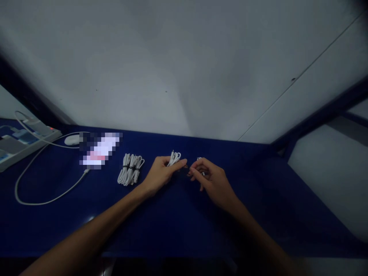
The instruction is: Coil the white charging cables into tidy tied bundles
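My left hand (162,171) is closed around a coiled white cable (173,158), whose loops stick up above the thumb. Just to its right, my right hand (207,177) has its thumb and index finger pinched together; a small dark sliver shows by the fingertips, too dim to make out. Bits of white show behind and between the right fingers, and most of that is hidden. To the left of my hands lie several bundled white cables (130,170), side by side, each bound round the middle with a black tie.
A lit, blurred-out phone (102,150) lies at the left with a white charging cord (54,201) plugged in. Behind it are a white rounded object (71,140) and a power strip (31,145) with plugs. The blue table (178,226) meets a pale wall (143,69).
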Tool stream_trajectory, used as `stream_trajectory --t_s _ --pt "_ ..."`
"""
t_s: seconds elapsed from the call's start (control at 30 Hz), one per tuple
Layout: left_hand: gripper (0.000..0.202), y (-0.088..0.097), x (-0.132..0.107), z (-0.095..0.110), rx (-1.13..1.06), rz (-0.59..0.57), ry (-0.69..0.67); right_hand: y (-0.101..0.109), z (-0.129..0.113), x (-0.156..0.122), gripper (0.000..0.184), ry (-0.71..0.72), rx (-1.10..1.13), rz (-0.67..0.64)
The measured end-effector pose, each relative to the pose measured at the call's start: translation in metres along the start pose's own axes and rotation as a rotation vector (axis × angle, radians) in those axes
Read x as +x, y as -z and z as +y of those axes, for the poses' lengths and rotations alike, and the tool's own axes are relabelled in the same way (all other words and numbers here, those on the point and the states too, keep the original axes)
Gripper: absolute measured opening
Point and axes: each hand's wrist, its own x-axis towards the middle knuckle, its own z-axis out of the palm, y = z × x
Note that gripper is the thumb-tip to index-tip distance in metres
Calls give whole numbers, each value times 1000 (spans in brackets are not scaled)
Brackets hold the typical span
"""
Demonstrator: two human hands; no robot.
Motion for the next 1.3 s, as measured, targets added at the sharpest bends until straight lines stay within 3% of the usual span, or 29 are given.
stream_trajectory --t_s 0.27,0.43,0.67,0.93,1.3 --pt "33 -3 -1 -1 -9 -42 -115 -4 0 0 25 4 95 119" --pt "39 -5 -5 -2 -12 -80 -48 -6 2 3 26 11 85 131" --pt "43 -7 -7 -3 -177 -195 -25 -8 -3 4 21 38 257 147" --pt "41 -9 -9 1 -227 -176 -18 -11 -1 5 20 18 330 155" --pt "32 -11 -10 -2 -355 -241 -4 -8 1 7 20 -7 366 177"
